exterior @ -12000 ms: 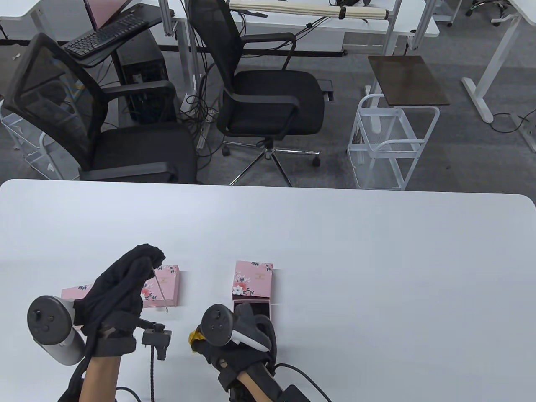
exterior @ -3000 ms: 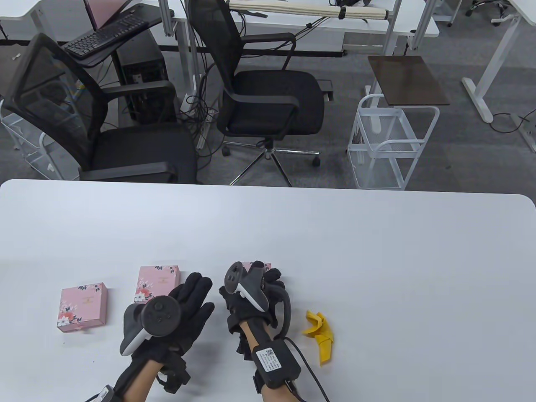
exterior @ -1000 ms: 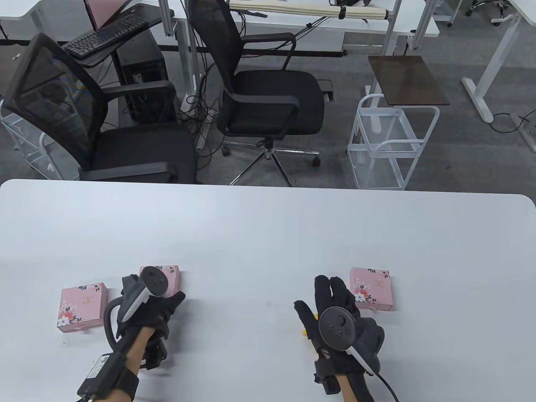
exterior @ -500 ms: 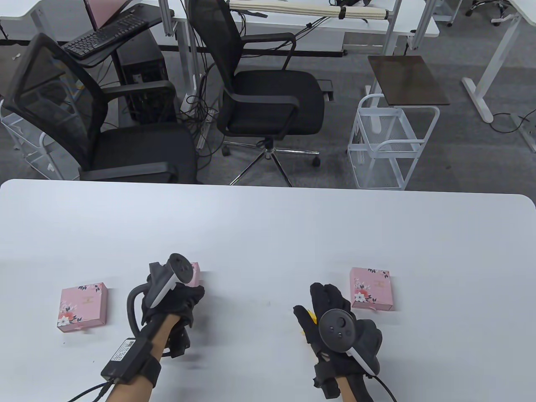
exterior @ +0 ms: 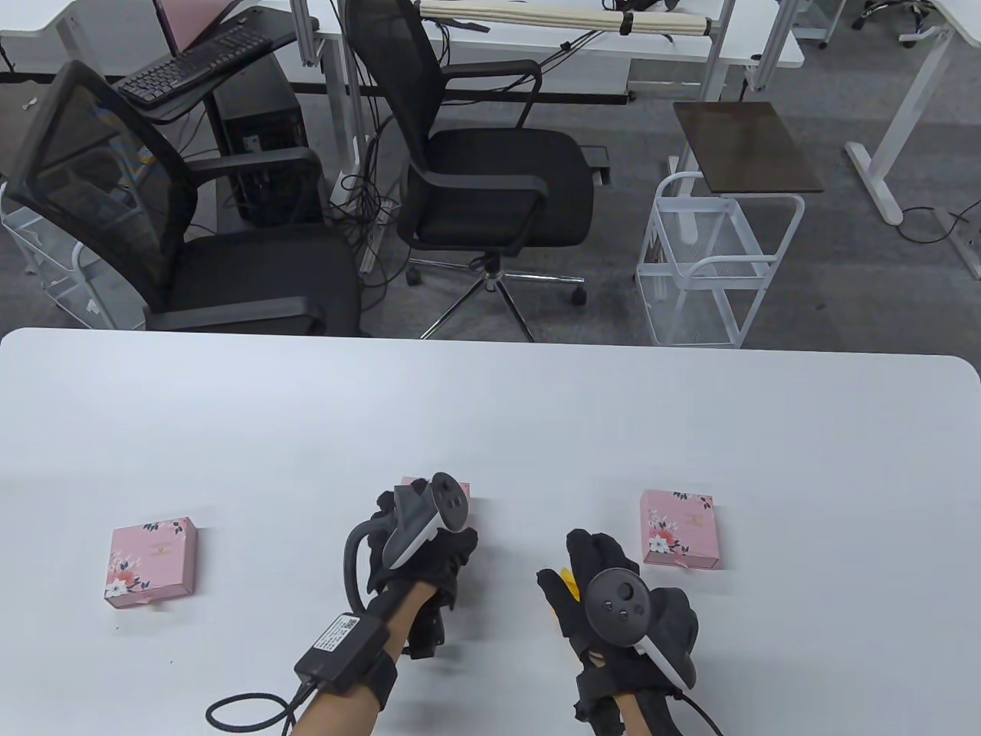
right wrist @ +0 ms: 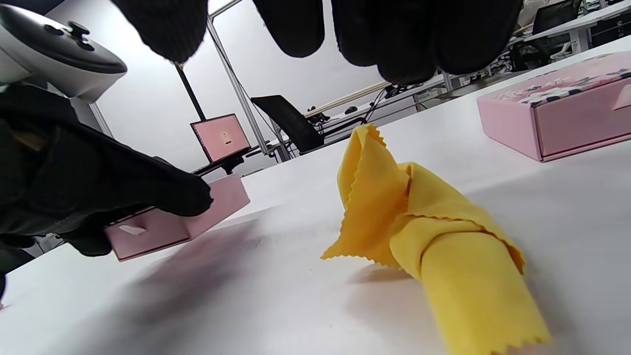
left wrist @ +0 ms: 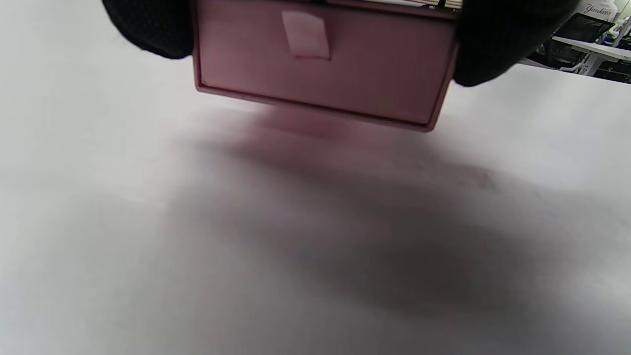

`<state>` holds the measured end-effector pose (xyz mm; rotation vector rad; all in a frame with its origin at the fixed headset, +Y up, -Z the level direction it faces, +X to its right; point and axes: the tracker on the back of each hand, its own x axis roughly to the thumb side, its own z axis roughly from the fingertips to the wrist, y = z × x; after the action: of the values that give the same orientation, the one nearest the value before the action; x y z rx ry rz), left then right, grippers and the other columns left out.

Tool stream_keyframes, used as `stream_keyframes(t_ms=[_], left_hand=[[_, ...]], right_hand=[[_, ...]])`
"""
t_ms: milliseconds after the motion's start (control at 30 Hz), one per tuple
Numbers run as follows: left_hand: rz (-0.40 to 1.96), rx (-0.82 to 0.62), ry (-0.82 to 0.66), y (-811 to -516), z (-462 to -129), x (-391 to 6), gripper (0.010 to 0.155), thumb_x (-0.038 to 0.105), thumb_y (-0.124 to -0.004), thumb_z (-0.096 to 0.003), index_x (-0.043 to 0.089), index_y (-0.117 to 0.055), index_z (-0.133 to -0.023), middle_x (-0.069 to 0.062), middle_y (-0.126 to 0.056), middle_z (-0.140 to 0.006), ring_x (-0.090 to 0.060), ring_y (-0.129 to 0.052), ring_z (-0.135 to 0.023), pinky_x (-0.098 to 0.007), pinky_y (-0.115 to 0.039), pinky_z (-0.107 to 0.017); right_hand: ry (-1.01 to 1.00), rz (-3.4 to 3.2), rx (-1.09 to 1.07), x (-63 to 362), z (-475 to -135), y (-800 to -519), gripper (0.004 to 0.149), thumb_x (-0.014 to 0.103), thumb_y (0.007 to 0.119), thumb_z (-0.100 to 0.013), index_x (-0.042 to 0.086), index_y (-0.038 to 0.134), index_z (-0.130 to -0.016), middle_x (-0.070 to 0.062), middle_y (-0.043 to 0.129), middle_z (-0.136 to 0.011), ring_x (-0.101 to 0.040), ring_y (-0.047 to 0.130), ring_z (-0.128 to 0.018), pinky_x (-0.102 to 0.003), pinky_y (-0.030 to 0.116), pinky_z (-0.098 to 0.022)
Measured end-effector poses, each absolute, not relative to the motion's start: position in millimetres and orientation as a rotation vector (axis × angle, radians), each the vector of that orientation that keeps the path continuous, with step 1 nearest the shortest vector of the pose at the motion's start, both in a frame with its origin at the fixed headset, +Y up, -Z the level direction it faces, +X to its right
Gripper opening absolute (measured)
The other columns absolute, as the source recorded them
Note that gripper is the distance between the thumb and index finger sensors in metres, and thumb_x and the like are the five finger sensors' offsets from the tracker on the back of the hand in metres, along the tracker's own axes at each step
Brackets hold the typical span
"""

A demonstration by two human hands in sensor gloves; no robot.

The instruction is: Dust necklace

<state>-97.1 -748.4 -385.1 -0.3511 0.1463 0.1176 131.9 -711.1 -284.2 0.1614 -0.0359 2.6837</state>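
Table view, nearest first: the left hand point(exterior: 418, 556), in a black sensor glove, grips a small pink cardboard jewellery box point(left wrist: 323, 59) near the front middle of the white bench point(exterior: 490, 414), fingers clamped on its two sides; the left wrist view shows its plain pink drawer front with a pull tab. Just to the right, the right hand point(exterior: 605, 590) hovers with fingers spread and loose, holding nothing, above a crumpled yellow cleaning cloth with zigzag edges point(right wrist: 429, 236) lying on the bench. Further right sits a second pink floral box point(exterior: 680, 529), closed, and far left a third pink floral box point(exterior: 151, 565). No necklace is visible in any view. Beyond the bench stand two black office chairs point(exterior: 490, 169).
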Motion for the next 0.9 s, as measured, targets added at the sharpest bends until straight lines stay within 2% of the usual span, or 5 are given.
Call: stream_keyframes(t_ms=[267,500,667,733,900], left_hand=[[0.078,-0.363,0.101,-766,-377,-83,0.099,0.07,-0.07,-0.0568,0.01,-0.02,-0.118,-0.044,-0.027,-0.114,-0.06,-0.052,-0.094,-0.065,-0.058,-0.07],[0.177,-0.316,0.015,-755,-364,-113,0.089,0.068,-0.057,-0.0579,0.014,-0.022,-0.119,-0.04,-0.024,-0.117,-0.057,-0.047,-0.098,-0.065,-0.053,-0.073],[0.3,-0.233,-0.043,-746,-350,-154,0.068,0.052,-0.059,-0.0625,0.021,-0.036,-0.118,-0.028,-0.039,-0.119,-0.052,-0.05,-0.1,-0.062,-0.054,-0.074],[0.302,-0.172,-0.074,-747,-346,-165,0.061,0.046,-0.061,-0.0628,0.024,-0.044,-0.117,-0.021,-0.05,-0.119,-0.047,-0.055,-0.102,-0.061,-0.055,-0.074],[0.272,-0.161,-0.231,-753,-338,-169,0.056,0.041,-0.062,-0.0627,0.03,-0.046,-0.116,-0.003,-0.041,-0.125,-0.039,-0.046,-0.111,-0.06,-0.05,-0.078]], right_hand=[[-0.025,2.685,0.161,132,-285,-712,0.069,0.049,0.064,-0.067,0.004,0.044,-0.115,-0.038,0.042,-0.114,-0.062,0.06,-0.092,-0.068,0.057,-0.068],[-0.035,2.708,0.169,125,-285,-713,0.072,0.048,0.064,-0.067,0.002,0.039,-0.116,-0.039,0.04,-0.113,-0.062,0.059,-0.091,-0.065,0.059,-0.067],[-0.07,2.618,0.187,109,-285,-712,0.061,0.044,0.066,-0.067,0.003,0.056,-0.11,-0.028,0.071,-0.101,-0.048,0.084,-0.076,-0.054,0.075,-0.057],[0.028,2.561,0.214,97,-290,-718,0.055,0.042,0.066,-0.067,0.004,0.064,-0.106,-0.025,0.079,-0.095,-0.046,0.089,-0.07,-0.052,0.078,-0.053],[0.322,2.529,0.213,65,-308,-736,0.049,0.041,0.065,-0.068,0.004,0.072,-0.1,-0.022,0.088,-0.085,-0.04,0.096,-0.058,-0.046,0.083,-0.045]])
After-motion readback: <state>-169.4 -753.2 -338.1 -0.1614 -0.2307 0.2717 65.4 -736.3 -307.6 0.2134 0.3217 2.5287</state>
